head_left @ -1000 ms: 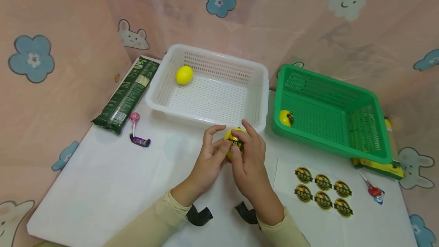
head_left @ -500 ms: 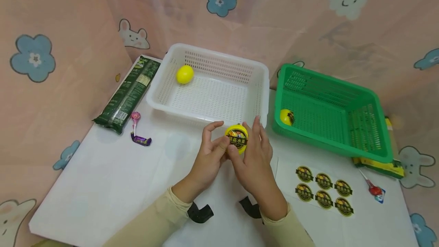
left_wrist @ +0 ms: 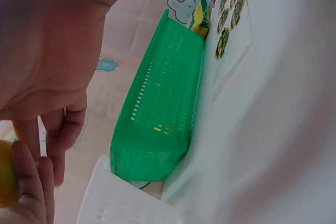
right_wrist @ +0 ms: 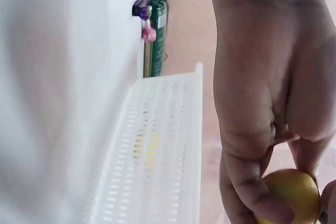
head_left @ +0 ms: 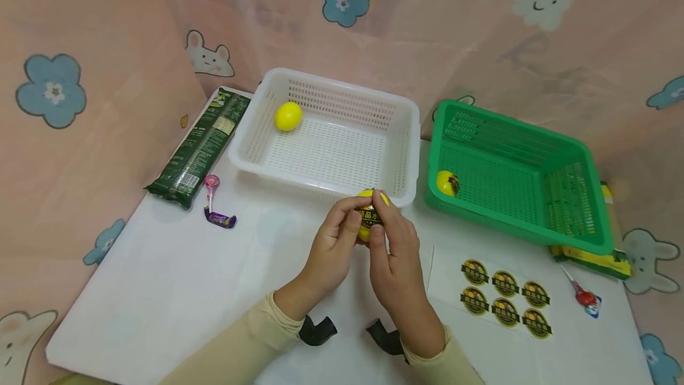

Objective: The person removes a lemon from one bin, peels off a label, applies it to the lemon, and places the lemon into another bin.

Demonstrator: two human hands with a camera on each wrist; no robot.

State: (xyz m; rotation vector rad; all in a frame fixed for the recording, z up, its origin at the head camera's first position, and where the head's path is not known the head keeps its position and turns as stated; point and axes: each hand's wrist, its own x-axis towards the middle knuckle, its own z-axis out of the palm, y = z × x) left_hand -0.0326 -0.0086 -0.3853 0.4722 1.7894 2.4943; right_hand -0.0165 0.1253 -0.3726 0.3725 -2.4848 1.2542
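Between both hands, in front of the white basket (head_left: 320,180), is a yellow lemon (head_left: 364,234) bearing a round black-and-gold sticker (head_left: 367,216). My left hand (head_left: 330,248) grips its left side, index finger bent over the sticker. On the other side, my right hand (head_left: 396,254) holds it, thumb and index finger at the sticker's right edge. Fingers hide part of the label. The right wrist view shows the lemon (right_wrist: 294,190) between curled fingers. A plain lemon (head_left: 288,116) lies in the white basket; a stickered one (head_left: 446,183) is in the green basket (head_left: 513,224).
A sheet (head_left: 443,275) of several round stickers lies on the right of the white table (head_left: 160,290). A red lollipop (head_left: 585,297) and a yellow-green packet (head_left: 593,261) are beyond it. At left are a dark green packet (head_left: 198,147), a pink lollipop (head_left: 211,182) and a purple candy (head_left: 220,218).
Half a second ago the sticker showed almost whole, with the right fingers spread. Now the right fingers and left index finger have closed in over the lemon, covering the label's edges.
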